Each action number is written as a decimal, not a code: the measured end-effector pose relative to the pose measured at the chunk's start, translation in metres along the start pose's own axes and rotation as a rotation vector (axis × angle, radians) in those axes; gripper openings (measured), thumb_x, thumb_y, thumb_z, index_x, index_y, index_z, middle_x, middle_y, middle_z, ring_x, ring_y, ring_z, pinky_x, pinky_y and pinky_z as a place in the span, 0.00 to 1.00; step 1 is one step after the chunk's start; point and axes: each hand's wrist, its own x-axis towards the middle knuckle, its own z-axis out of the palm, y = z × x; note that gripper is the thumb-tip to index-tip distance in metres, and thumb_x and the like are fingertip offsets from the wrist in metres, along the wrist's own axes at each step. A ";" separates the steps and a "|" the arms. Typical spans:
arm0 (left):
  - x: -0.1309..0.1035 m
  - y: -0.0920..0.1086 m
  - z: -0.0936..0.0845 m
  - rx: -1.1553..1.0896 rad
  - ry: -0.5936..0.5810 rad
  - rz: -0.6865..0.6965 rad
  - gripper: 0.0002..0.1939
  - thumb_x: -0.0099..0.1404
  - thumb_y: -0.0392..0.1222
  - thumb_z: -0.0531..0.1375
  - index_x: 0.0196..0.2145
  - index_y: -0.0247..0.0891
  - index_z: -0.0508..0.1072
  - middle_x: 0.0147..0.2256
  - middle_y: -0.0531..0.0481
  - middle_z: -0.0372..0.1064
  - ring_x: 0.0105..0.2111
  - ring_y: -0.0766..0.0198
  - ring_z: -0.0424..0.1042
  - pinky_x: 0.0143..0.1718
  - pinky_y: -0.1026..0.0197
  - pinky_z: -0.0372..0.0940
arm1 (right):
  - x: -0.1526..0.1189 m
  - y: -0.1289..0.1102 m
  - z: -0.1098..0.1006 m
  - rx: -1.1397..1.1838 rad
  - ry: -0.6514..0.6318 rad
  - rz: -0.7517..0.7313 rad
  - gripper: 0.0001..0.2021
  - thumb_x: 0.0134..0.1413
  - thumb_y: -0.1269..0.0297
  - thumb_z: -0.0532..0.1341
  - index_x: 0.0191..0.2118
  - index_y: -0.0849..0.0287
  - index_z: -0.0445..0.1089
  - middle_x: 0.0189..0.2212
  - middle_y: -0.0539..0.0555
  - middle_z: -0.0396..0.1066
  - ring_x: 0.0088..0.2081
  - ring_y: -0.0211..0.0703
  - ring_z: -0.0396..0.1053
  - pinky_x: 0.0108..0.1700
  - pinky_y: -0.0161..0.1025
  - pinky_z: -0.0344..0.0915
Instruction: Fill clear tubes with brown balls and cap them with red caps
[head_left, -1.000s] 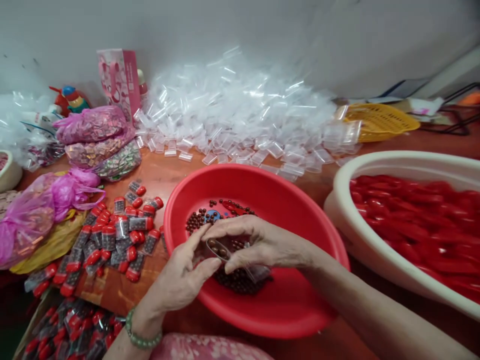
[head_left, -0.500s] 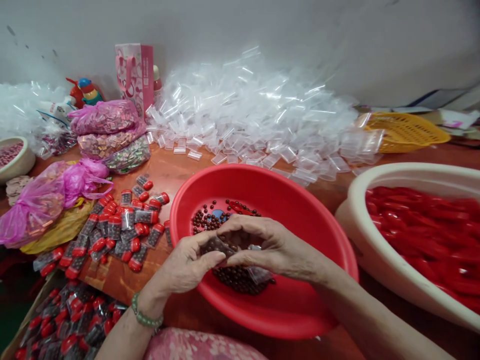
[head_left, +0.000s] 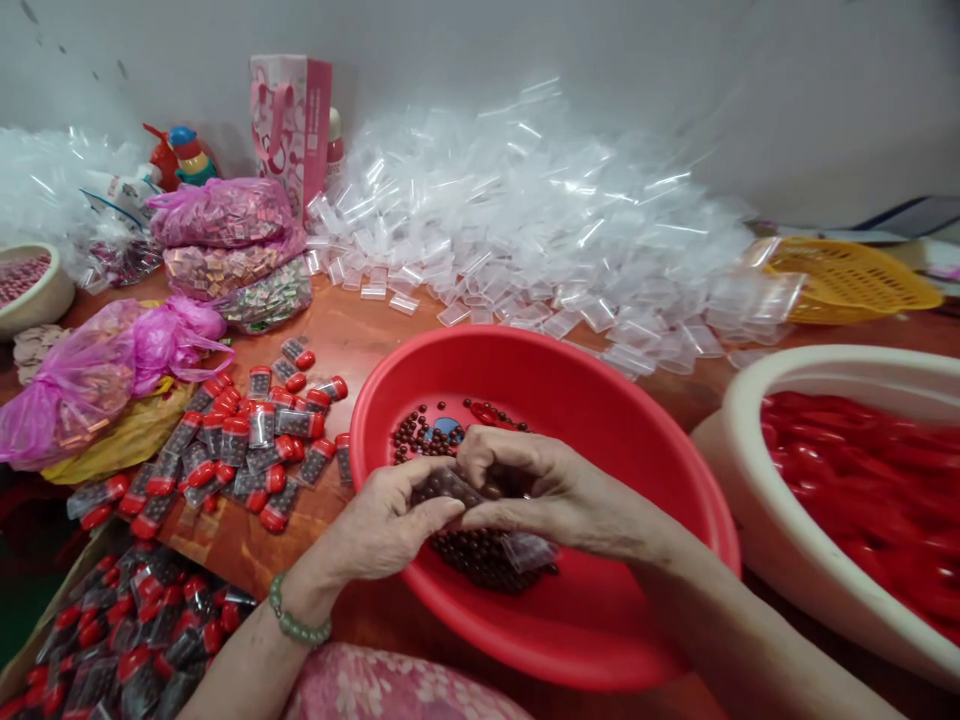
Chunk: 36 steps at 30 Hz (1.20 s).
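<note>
A small clear plastic tube (head_left: 444, 485) filled with dark brown beads is pinched between my two hands over the red basin (head_left: 600, 420). My left hand (head_left: 382, 525) grips the tube from below and the left; a green bead bracelet is on that wrist. My right hand (head_left: 544, 485) curls its fingers over the tube's open end, thumb under it. More brown beads (head_left: 480, 555) lie heaped in the basin just below my hands, with a clear bag (head_left: 529, 550) among them.
Filled tubes with red caps (head_left: 255, 440) lie left of the basin, and more fill a box (head_left: 112, 650) at the lower left. A cream basin of red caps (head_left: 862, 490) stands right. Empty clear tubes (head_left: 525, 230) pile at the back, pink bags (head_left: 217, 215) left, yellow basket (head_left: 847, 280) right.
My hands have closed in on the tube, the right fingers curling tighter over its end. The view has shifted a little to the left and down.
</note>
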 end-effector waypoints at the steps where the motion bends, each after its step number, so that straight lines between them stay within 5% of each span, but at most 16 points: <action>1: 0.000 0.000 0.000 0.006 0.008 0.001 0.15 0.65 0.35 0.56 0.49 0.35 0.72 0.41 0.48 0.71 0.42 0.63 0.68 0.46 0.62 0.61 | 0.000 0.001 0.000 0.026 -0.001 0.002 0.15 0.54 0.56 0.65 0.26 0.58 0.61 0.25 0.48 0.61 0.28 0.34 0.59 0.31 0.33 0.60; 8: 0.001 0.003 0.004 0.069 0.172 0.000 0.07 0.66 0.39 0.57 0.41 0.35 0.69 0.37 0.49 0.70 0.37 0.66 0.68 0.41 0.63 0.63 | -0.014 0.009 -0.001 0.149 0.061 0.199 0.11 0.53 0.60 0.65 0.32 0.58 0.63 0.27 0.47 0.62 0.29 0.34 0.61 0.31 0.32 0.61; 14: -0.007 0.016 0.005 -0.177 0.051 0.083 0.09 0.66 0.43 0.59 0.40 0.36 0.68 0.36 0.47 0.72 0.37 0.65 0.72 0.42 0.62 0.66 | -0.027 0.017 -0.015 -0.344 -0.142 0.323 0.14 0.56 0.60 0.61 0.46 0.58 0.69 0.44 0.56 0.74 0.45 0.47 0.70 0.49 0.43 0.65; 18: -0.010 0.021 0.003 -0.037 -0.004 0.100 0.08 0.67 0.41 0.59 0.42 0.35 0.71 0.40 0.45 0.73 0.40 0.64 0.72 0.44 0.61 0.67 | -0.015 0.037 -0.043 -0.730 -0.037 0.449 0.11 0.61 0.64 0.55 0.45 0.60 0.70 0.43 0.58 0.75 0.43 0.46 0.72 0.45 0.39 0.66; 24: -0.007 0.022 -0.006 0.112 0.025 0.153 0.08 0.67 0.38 0.58 0.43 0.36 0.72 0.40 0.46 0.74 0.40 0.65 0.73 0.44 0.63 0.67 | 0.018 0.067 -0.073 -0.913 -0.027 0.614 0.10 0.62 0.68 0.53 0.38 0.62 0.72 0.36 0.60 0.75 0.38 0.46 0.72 0.40 0.37 0.63; 30: 0.004 0.010 -0.006 0.147 0.079 0.107 0.07 0.67 0.36 0.58 0.43 0.37 0.73 0.39 0.48 0.74 0.40 0.65 0.72 0.45 0.64 0.66 | 0.032 0.087 -0.060 -0.978 -0.076 0.732 0.12 0.62 0.60 0.59 0.45 0.62 0.70 0.43 0.56 0.72 0.42 0.43 0.71 0.45 0.45 0.69; 36: 0.010 0.007 -0.007 0.046 0.158 0.025 0.08 0.66 0.39 0.58 0.43 0.37 0.71 0.39 0.48 0.73 0.38 0.65 0.72 0.42 0.63 0.66 | 0.034 0.097 -0.052 -0.840 -0.002 0.691 0.12 0.62 0.59 0.59 0.45 0.61 0.70 0.44 0.56 0.71 0.43 0.43 0.70 0.46 0.46 0.68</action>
